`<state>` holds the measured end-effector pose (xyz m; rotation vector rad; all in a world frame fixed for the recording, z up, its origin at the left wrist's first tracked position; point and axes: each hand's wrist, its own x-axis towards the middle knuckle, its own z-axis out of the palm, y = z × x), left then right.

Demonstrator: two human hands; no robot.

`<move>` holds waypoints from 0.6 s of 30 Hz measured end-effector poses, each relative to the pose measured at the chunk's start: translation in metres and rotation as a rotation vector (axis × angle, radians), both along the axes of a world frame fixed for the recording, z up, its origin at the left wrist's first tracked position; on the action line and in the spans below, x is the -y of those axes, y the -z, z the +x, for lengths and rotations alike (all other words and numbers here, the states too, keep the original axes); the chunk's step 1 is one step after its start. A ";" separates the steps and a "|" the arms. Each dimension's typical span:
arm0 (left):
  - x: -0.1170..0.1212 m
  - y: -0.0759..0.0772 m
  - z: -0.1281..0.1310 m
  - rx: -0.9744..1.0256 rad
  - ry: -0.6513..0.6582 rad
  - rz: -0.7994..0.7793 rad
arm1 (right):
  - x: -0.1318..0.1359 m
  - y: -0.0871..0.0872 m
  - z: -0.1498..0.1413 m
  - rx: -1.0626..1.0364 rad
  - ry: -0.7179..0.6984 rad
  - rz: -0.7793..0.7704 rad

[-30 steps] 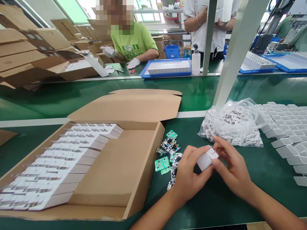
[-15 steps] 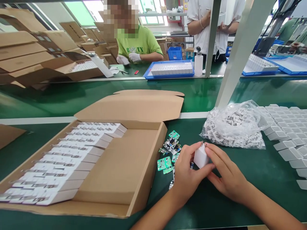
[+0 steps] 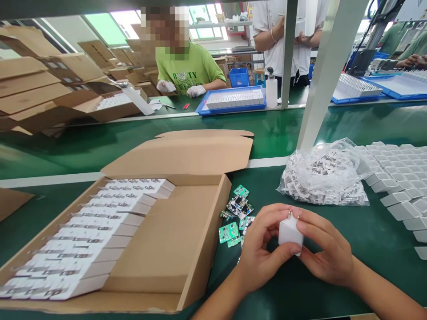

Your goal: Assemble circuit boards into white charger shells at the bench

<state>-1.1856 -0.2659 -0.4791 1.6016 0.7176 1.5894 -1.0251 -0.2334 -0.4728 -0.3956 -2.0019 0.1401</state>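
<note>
A white plug adapter (image 3: 291,233) with two metal prongs on top is held between both hands, above the green table. My left hand (image 3: 265,244) wraps its fingers round the left side, the thumb across the lower front. My right hand (image 3: 325,246) pinches the right side, fingertips close to the prongs. Green circuit boards (image 3: 229,232) lie in a loose pile left of my left hand, partly hidden by it. Beyond my right hand sits a clear plastic bag (image 3: 325,173) full of small white and metal pieces.
An open cardboard box (image 3: 196,249) on the left holds rows of white adapters (image 3: 86,235). White housings (image 3: 400,178) cover the table's right side. A slanted metal post (image 3: 316,89) rises behind the bag. Across the bench, a gloved person in green (image 3: 190,66) sits by a blue tray (image 3: 233,110).
Both hands have moved slightly right and down with the adapter, which is now turned to show more of its face. The gloved person's hands have moved apart. The view has shifted a little.
</note>
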 end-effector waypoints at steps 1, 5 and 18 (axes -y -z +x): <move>0.000 0.001 0.000 -0.003 -0.008 0.009 | 0.001 0.000 0.000 -0.003 -0.002 -0.001; 0.002 0.001 0.001 -0.031 -0.041 -0.008 | 0.002 -0.001 -0.001 -0.020 0.010 -0.013; 0.001 -0.003 0.002 -0.037 -0.021 -0.087 | -0.001 0.002 0.003 0.080 -0.013 -0.017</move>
